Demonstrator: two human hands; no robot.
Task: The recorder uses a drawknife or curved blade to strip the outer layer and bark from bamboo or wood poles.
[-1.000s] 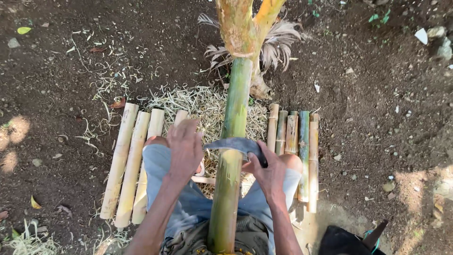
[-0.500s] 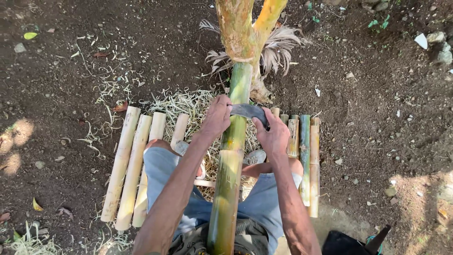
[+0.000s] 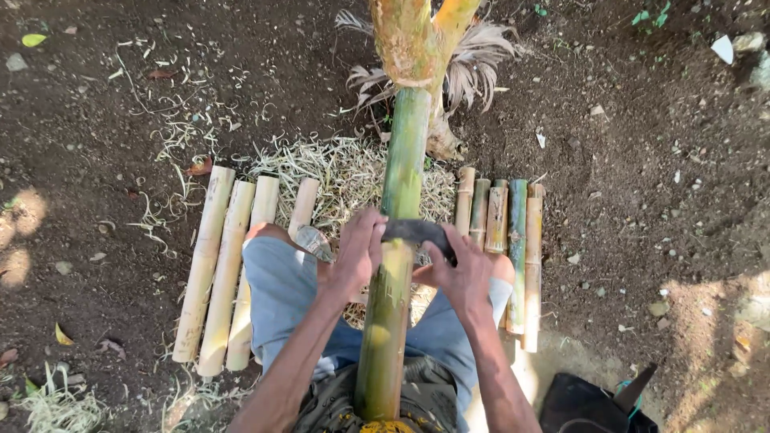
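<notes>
Long green bamboo pole (image 3: 399, 240) runs lap-to-ground between the knees, left hand (image 3: 357, 252) and right hand (image 3: 461, 273) each clenched on an end of the dark curved blade (image 3: 415, 231) across it; likely stiff, weighty, slick-skinned, best gripped mid-shaft.

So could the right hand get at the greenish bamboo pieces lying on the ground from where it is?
Probably yes. The right hand grips one end of the curved blade laid across the bamboo pole, and the short bamboo pieces lie just beyond its knuckles with nothing between. It would have to let go first.
</notes>
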